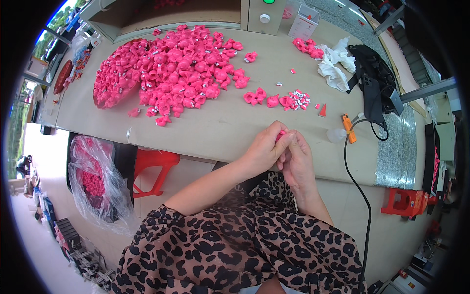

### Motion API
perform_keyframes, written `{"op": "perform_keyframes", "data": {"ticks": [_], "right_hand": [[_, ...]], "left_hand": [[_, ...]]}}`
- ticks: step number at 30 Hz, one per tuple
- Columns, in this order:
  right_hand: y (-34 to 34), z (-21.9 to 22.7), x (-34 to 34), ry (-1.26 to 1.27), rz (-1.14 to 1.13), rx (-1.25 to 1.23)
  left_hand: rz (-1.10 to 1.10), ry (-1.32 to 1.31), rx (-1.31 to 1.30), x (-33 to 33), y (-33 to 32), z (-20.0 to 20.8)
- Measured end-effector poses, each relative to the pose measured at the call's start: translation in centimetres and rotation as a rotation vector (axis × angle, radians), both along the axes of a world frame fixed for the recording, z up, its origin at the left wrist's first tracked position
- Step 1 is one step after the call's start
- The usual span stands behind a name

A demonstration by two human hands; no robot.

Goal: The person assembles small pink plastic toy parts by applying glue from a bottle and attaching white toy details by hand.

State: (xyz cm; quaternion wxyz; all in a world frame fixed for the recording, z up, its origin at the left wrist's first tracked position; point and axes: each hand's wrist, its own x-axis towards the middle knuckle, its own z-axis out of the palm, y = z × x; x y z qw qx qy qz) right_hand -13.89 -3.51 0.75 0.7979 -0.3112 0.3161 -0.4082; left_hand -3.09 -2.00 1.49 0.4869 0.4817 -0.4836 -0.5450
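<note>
Both my hands meet over the near edge of the table, closed around one small pink plastic piece [280, 135]. My left hand [262, 148] pinches it, and my right hand [299, 164] presses against it with thumb and fingers. Most of the piece is hidden by the fingers. Just beyond my hands lie a few loose pink hollow pieces [272, 101] and a small heap of white-and-pink bits [299, 99]. A small red wedge-shaped piece [322, 110] rests to the right of that heap.
Many pink pieces [183, 68] are piled at the left. On the right are a small clear bottle [336, 135], an orange tool [349, 128], a black cable [360, 188], white cloth [335, 68], a black bag [372, 63] and a white box [304, 23]. Red stools [155, 171] stand below.
</note>
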Motion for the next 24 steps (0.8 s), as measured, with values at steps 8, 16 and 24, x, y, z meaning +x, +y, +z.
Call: {"op": "perform_keyframes", "data": {"ticks": [8, 16, 24], "right_hand": [[0.03, -0.13, 0.12, -0.02, -0.033, 0.022], [-0.05, -0.15, 0.05, -0.037, -0.02, 0.016], [-0.05, -0.62, 0.12, -0.06, -0.003, 0.008]], "left_hand": [[0.014, 0.002, 0.014, -0.03, 0.05, -0.03], [0.018, -0.009, 0.039, -0.11, 0.03, 0.06], [0.027, -0.007, 0.03, -0.13, 0.12, -0.24]]}}
